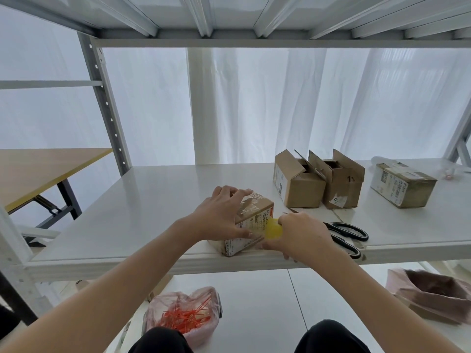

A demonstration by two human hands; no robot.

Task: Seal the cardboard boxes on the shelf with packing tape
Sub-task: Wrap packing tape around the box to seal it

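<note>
Cardboard box (257, 212), small and labelled, sits at the front edge of the white shelf (127, 212), caught between both hands in the head view. The left hand (219, 215) clamps it from above, fingers spread across the wrinkled clear tape on its top and thumb pressed to its near face. The right hand (300, 233) has its fingers curled round a yellow tape roll (273, 228), holding it against the box's right side, just beside the left thumb.

Black-handled scissors (349, 234) lie flat on the shelf just right of the right hand, partly hidden behind it. Beyond that hand stand two boxes with flaps up, a first open box (298, 187) and a second open box (341, 184), touching each other. A closed taped box (402, 184) sits farther right, well apart. Below the hands, on the lower level, lie a pink bag of orange ties (183, 317) and, off to the right, another pink bag (430, 294). A wooden table (38, 166) stands far left of the left arm.
</note>
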